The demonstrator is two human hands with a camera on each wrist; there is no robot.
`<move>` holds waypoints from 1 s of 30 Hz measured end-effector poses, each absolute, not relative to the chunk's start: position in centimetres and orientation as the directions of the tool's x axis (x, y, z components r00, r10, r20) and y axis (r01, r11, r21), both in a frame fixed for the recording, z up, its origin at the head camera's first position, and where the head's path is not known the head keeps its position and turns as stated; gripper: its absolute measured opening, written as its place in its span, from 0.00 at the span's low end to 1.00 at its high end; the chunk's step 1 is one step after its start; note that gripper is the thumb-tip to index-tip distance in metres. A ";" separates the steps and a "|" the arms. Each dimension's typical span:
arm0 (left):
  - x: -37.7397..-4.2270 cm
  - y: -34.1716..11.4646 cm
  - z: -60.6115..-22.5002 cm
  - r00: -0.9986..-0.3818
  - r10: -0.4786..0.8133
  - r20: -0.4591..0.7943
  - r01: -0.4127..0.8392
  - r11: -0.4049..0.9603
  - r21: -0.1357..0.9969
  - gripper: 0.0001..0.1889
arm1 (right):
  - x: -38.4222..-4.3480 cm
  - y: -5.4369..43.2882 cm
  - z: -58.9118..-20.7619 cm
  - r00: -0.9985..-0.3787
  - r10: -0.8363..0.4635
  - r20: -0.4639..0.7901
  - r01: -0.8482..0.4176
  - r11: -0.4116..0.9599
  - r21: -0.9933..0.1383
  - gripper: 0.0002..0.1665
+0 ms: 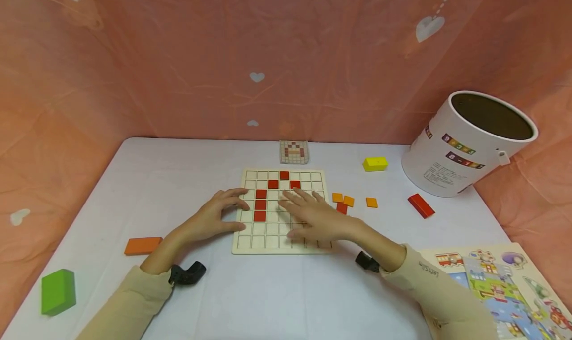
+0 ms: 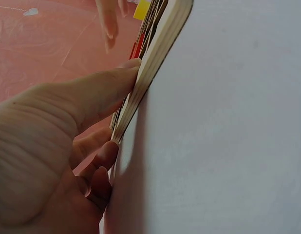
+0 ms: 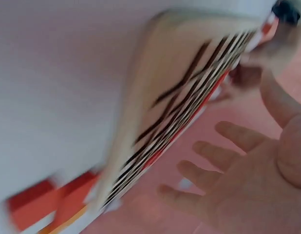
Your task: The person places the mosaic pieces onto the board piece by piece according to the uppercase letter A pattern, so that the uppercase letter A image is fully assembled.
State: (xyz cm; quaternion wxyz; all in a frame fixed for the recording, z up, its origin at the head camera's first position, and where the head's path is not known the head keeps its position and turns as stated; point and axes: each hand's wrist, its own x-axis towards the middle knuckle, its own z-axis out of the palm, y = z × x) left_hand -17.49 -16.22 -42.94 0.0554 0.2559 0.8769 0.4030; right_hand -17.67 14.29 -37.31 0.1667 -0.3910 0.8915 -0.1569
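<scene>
A wooden grid board (image 1: pixel 272 243) lies flat on the white table, with several red square tiles (image 1: pixel 260 205) set in its cells. At the board's left edge, my left hand (image 1: pixel 214 213) rests its spread thumb and fingertips. In the left wrist view the thumb (image 2: pixel 104 90) lies against the board's side edge (image 2: pixel 162 44). My right hand (image 1: pixel 319 218) hovers over the right half of the board, fingers extended and holding nothing; it hides several cells. The right wrist view shows its palm (image 3: pixel 253 190) with fingers spread. Beside the board lie orange tiles (image 1: pixel 372 202) and red tiles (image 1: pixel 341 208).
Behind the board lies a small pattern card (image 1: pixel 293 152). A white bucket (image 1: pixel 440 156) stands at the back right, near a yellow block (image 1: pixel 375 164) and a red block (image 1: pixel 421 206). Picture puzzle boards (image 1: pixel 527 260) lie front right. Orange (image 1: pixel 143 245) and green blocks (image 1: pixel 58 292) sit left.
</scene>
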 end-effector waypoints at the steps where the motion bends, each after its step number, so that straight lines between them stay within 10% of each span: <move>1: -17.5 -16.2 -42.9 -0.863 0.494 0.110 0.405 0.545 0.734 0.17 | -18.0 15.2 -37.3 -0.661 -0.735 -0.150 -0.619 0.648 -0.445 0.43; 11: -17.4 -16.2 -42.9 -0.864 0.489 0.116 0.408 0.548 0.731 0.17 | -20.0 22.8 -38.0 -0.843 -0.532 -0.081 -0.370 0.681 -0.632 0.20; 30: -17.3 -16.1 -42.8 -0.868 0.487 0.100 0.396 0.555 0.732 0.17 | -19.8 22.9 -38.4 -0.852 -0.517 -0.085 -0.411 0.759 -0.505 0.18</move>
